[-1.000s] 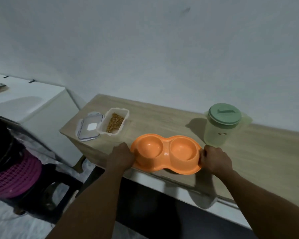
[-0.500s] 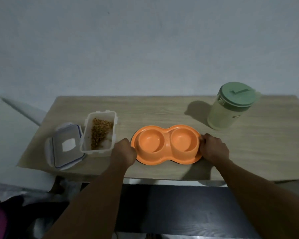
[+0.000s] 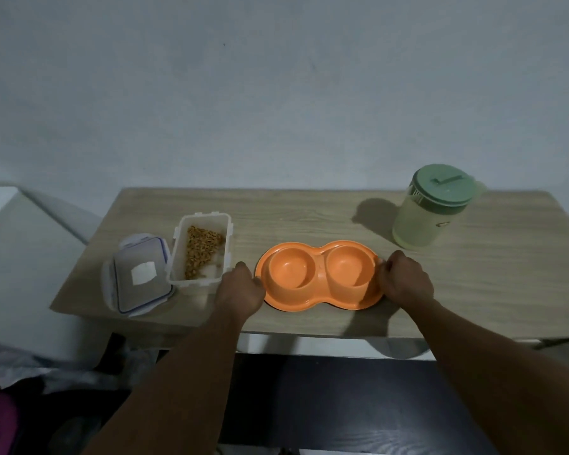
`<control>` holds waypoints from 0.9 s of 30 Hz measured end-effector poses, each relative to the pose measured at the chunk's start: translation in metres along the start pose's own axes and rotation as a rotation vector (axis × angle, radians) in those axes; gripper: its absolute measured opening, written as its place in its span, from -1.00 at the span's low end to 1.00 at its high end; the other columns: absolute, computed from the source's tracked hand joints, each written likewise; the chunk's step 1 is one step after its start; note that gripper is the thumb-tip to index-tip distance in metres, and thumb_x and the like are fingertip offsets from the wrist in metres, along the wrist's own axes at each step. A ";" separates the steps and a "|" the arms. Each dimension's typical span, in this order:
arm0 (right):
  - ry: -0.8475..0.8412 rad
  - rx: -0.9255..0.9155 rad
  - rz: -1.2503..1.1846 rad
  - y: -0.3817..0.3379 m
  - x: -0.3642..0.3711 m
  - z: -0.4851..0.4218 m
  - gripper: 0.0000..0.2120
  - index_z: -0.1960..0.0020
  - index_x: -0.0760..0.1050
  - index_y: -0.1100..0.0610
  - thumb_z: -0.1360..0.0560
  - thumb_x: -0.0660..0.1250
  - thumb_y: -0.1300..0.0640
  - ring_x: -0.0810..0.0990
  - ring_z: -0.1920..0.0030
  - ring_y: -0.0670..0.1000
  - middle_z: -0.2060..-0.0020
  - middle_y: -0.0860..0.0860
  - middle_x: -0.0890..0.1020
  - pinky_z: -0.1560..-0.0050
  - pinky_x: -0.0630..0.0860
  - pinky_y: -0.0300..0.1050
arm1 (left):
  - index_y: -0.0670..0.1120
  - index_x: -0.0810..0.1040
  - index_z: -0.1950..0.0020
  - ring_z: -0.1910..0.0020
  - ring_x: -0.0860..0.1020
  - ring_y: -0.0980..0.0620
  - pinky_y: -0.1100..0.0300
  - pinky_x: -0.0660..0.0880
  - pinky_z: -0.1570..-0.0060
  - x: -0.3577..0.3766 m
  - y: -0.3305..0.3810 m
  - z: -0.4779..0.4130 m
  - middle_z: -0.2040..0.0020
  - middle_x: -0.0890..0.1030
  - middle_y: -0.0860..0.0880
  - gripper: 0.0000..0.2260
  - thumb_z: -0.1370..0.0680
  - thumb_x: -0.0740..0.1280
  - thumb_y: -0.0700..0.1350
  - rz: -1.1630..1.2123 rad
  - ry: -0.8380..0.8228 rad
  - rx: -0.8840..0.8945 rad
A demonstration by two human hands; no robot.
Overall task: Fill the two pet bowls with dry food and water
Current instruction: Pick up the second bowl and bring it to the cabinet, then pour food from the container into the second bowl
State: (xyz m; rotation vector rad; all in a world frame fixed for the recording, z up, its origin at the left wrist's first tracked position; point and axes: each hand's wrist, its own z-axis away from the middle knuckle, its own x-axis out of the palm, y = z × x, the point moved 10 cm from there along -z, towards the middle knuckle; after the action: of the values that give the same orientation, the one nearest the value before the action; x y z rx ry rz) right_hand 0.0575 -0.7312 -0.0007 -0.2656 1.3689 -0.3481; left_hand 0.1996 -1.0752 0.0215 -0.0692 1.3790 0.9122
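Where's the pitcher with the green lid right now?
In the head view, the pitcher stands on the far right of the table, behind and right of the orange double bowl, clear of the right hand.

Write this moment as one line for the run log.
orange double bowl: empty | left hand: grips its left end | right hand: grips its right end | food container: open | pitcher: lidded
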 end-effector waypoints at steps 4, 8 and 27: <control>0.035 -0.130 -0.066 -0.046 -0.015 0.020 -0.74 -0.01 0.49 0.14 -0.64 0.19 -0.06 0.59 0.01 0.24 0.03 0.16 0.63 0.08 0.45 0.00 | -0.07 0.53 0.09 0.16 0.57 -0.05 0.07 0.53 0.17 -0.038 0.002 0.029 0.13 0.60 -0.06 -0.85 -0.57 0.25 -0.03 0.038 0.137 0.078; 0.035 -0.299 -0.216 -0.117 -0.015 0.045 -0.79 0.01 0.54 0.13 -0.62 0.27 -0.01 0.61 -0.01 0.24 0.08 0.14 0.67 0.10 0.43 -0.01 | -0.05 0.55 0.12 0.22 0.58 -0.07 0.10 0.52 0.19 -0.089 -0.014 0.060 0.23 0.62 -0.05 -0.85 -0.57 0.26 -0.03 0.059 0.366 0.104; -0.314 -0.152 -0.347 -0.295 0.132 0.088 -0.70 -0.11 0.57 0.22 -0.56 0.27 0.01 0.63 -0.10 0.24 -0.06 0.20 0.67 0.01 0.50 -0.06 | -0.19 0.61 -0.22 -0.19 0.58 -0.17 0.19 0.40 -0.05 -0.115 -0.119 -0.049 -0.14 0.64 -0.16 -0.73 -0.61 0.27 -0.10 0.149 0.008 -0.067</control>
State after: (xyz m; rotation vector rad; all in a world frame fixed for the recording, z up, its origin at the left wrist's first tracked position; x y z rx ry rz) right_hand 0.1397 -1.0556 0.0091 -0.6605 1.0377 -0.4686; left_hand 0.2390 -1.2401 0.0535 -0.0216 1.3744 1.0836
